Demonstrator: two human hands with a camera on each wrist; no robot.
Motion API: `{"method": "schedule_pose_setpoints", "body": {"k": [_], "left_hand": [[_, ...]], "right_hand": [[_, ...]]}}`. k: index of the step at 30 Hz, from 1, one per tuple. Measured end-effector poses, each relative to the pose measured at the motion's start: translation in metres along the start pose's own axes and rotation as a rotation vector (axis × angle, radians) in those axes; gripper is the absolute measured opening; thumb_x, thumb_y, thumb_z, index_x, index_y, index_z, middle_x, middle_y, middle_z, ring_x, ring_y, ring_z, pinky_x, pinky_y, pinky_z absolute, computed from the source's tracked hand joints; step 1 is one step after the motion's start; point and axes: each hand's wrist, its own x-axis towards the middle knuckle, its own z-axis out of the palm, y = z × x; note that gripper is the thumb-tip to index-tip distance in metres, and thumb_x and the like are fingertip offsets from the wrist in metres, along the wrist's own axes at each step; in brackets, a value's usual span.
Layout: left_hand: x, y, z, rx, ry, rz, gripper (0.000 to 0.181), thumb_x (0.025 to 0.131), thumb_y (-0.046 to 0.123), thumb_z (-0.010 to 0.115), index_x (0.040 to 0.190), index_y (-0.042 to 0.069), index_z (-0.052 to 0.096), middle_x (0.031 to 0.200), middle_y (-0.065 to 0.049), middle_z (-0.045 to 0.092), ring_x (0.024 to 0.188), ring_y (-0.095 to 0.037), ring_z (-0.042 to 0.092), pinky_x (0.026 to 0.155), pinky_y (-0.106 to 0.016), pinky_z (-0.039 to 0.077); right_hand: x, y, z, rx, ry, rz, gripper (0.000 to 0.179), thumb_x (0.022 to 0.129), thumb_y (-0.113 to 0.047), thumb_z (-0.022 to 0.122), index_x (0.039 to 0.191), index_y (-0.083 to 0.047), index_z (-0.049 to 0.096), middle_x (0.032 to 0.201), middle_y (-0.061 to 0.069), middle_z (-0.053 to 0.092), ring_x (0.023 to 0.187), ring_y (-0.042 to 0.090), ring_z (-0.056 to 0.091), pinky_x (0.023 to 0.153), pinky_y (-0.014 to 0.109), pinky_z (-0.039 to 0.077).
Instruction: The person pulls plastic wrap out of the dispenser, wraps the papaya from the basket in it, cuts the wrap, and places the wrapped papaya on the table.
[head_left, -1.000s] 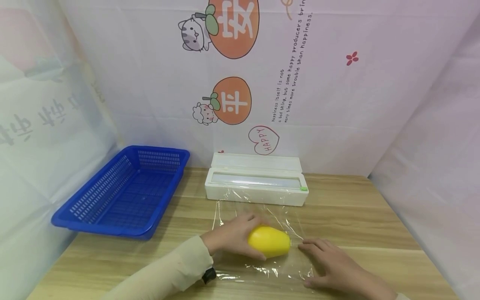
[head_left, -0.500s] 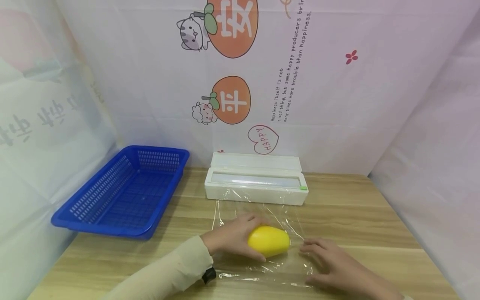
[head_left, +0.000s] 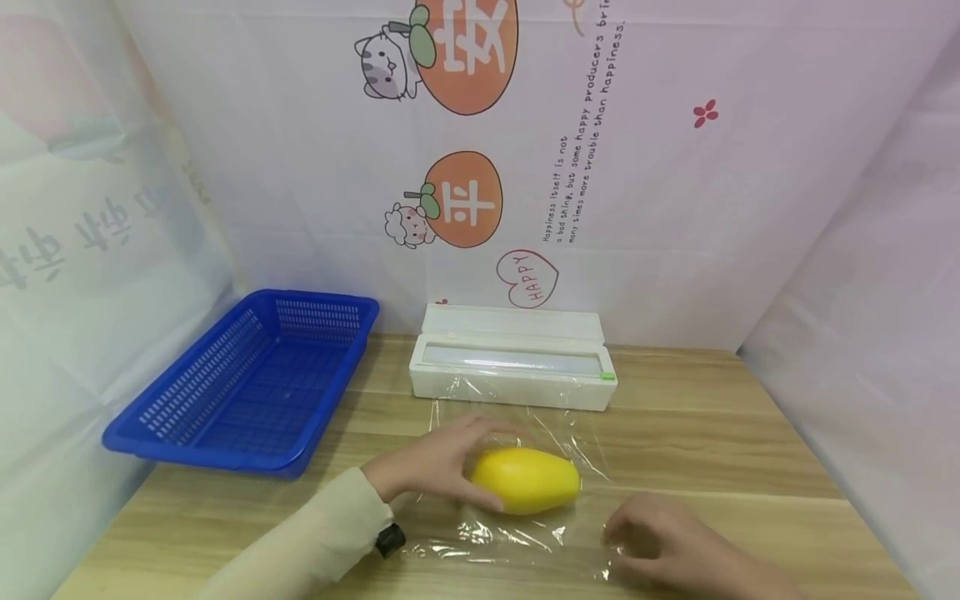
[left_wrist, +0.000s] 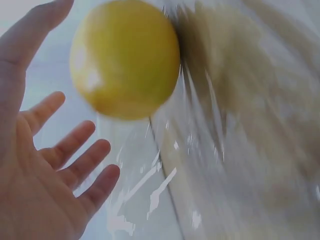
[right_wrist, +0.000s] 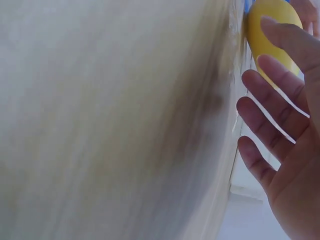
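Observation:
A smooth, oblong yellow fruit (head_left: 527, 481) lies on a sheet of clear cling film (head_left: 517, 542), tapering to the right. At its left end is my left hand (head_left: 442, 468), fingers and thumb spread; the left wrist view shows a gap between these fingers and the fruit (left_wrist: 125, 60). Right of the fruit, by the film's front right corner, is my right hand (head_left: 671, 546). Its fingers bend loosely with nothing between them in the right wrist view, where the fruit (right_wrist: 272, 42) appears beyond the thumb.
Behind the film stands a white cling film dispenser box (head_left: 513, 392), lid up, with the film coming out at its front. A blue plastic basket (head_left: 300, 454) sits at the left on the wooden table (head_left: 697, 433). Printed white cloth (head_left: 645, 192) encloses the back and sides.
My left hand has let go of the fruit and drawn back left, uncovering more of it. The film's front edge has shifted left and crinkled. My right fingers have pulled back from the film's edge.

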Motion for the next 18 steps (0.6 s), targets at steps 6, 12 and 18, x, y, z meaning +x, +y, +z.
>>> {"method": "schedule_pose_setpoints", "body": {"k": [6,12,18], "left_hand": [[-0.024,-0.007,-0.016,-0.049,0.050,-0.031,0.085,0.074,0.053,0.085,0.141,0.017,0.046,0.139,-0.005,0.050,0.125,-0.027,0.050,0.102,-0.047,0.046],[-0.047,-0.014,-0.015,-0.129,-0.096,0.037,0.033,0.081,0.028,0.085,0.100,0.013,0.062,0.093,0.006,0.064,0.084,-0.008,0.060,0.077,-0.024,0.054],[-0.065,-0.014,-0.003,-0.204,-0.322,0.029,0.028,0.074,0.030,0.089,0.087,0.019,0.067,0.078,0.017,0.061,0.070,0.004,0.055,0.064,-0.019,0.053]], "right_hand": [[0.000,0.001,0.007,0.008,-0.008,-0.108,0.034,0.076,-0.042,0.087,0.099,-0.040,0.062,0.095,-0.027,0.054,0.084,-0.004,0.048,0.070,0.015,0.038],[0.001,-0.004,0.008,0.037,-0.088,-0.052,0.032,0.076,-0.054,0.084,0.090,-0.040,0.059,0.083,-0.026,0.047,0.076,-0.005,0.044,0.065,0.015,0.036],[0.001,-0.008,0.007,0.091,-0.128,-0.025,0.027,0.079,-0.045,0.083,0.090,-0.038,0.060,0.085,-0.025,0.049,0.079,-0.004,0.045,0.065,0.016,0.039]]}}
